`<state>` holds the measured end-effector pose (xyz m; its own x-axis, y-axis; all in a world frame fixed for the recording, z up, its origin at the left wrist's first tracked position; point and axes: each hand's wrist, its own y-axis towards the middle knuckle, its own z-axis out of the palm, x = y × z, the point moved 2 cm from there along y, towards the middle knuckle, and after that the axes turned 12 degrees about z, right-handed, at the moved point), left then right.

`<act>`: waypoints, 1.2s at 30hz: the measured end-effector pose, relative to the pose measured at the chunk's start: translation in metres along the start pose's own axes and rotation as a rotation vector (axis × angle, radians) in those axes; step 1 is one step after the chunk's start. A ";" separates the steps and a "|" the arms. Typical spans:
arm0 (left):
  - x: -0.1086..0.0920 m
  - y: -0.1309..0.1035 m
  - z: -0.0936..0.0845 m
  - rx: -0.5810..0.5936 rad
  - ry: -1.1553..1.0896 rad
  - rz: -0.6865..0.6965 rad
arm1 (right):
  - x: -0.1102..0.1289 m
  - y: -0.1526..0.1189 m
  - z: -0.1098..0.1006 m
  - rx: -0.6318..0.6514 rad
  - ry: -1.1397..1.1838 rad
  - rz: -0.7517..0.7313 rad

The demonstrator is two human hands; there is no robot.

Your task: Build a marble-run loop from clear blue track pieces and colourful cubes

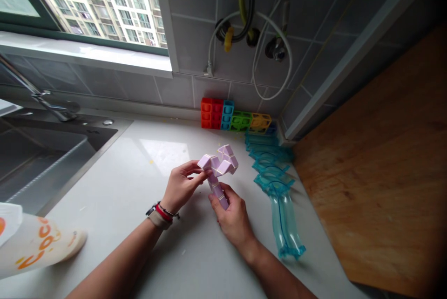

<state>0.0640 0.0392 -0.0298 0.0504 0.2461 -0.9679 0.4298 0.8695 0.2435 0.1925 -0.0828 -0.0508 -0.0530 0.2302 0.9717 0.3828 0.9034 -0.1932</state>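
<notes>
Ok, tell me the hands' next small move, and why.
Probably twist the purple toy with the left hand while the right hand steadies it: the left pinches just below its bent, angular top, and the right grips the straight lower end.

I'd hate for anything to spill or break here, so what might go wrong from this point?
The white cup sits left of the left forearm; a wide outward swing might tip it. The lilac segmented toy is held between the left hand and right hand, so a loosened grip could drop it. The translucent teal plastic lies right of the right hand and could get brushed aside.
</notes>
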 end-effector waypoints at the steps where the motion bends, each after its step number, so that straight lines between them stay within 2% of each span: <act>1: 0.000 -0.001 0.000 0.005 0.014 -0.006 | 0.002 0.000 -0.001 -0.016 -0.044 -0.022; 4: -0.001 -0.002 0.002 0.011 0.002 -0.046 | 0.002 0.000 -0.001 -0.009 -0.094 0.004; 9: -0.001 -0.001 0.002 0.027 -0.052 -0.090 | -0.003 0.002 0.000 0.056 -0.002 0.154; 13: -0.001 0.000 0.000 0.002 -0.263 -0.175 | 0.000 0.002 0.002 0.280 0.275 0.312; 16: -0.001 0.001 -0.003 0.056 -0.496 -0.225 | 0.007 0.000 0.003 0.455 0.485 0.355; 18: -0.002 0.002 -0.004 0.091 -0.584 -0.226 | 0.011 -0.001 0.002 0.513 0.560 0.365; 23: -0.004 0.002 -0.003 0.106 -0.603 -0.245 | 0.013 -0.003 0.002 0.511 0.611 0.399; 29: 0.000 0.003 -0.002 0.025 -0.525 -0.280 | 0.012 -0.003 0.001 0.533 0.670 0.519; 34: 0.007 0.004 -0.004 0.060 -0.553 -0.311 | 0.011 -0.003 0.001 0.515 0.675 0.509; 36: 0.007 0.003 -0.003 0.057 -0.546 -0.311 | 0.009 -0.003 0.003 0.486 0.625 0.463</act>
<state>0.0626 0.0451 -0.0355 0.3621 -0.2813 -0.8887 0.5446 0.8376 -0.0433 0.1879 -0.0823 -0.0414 0.5717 0.4976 0.6524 -0.1963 0.8550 -0.4801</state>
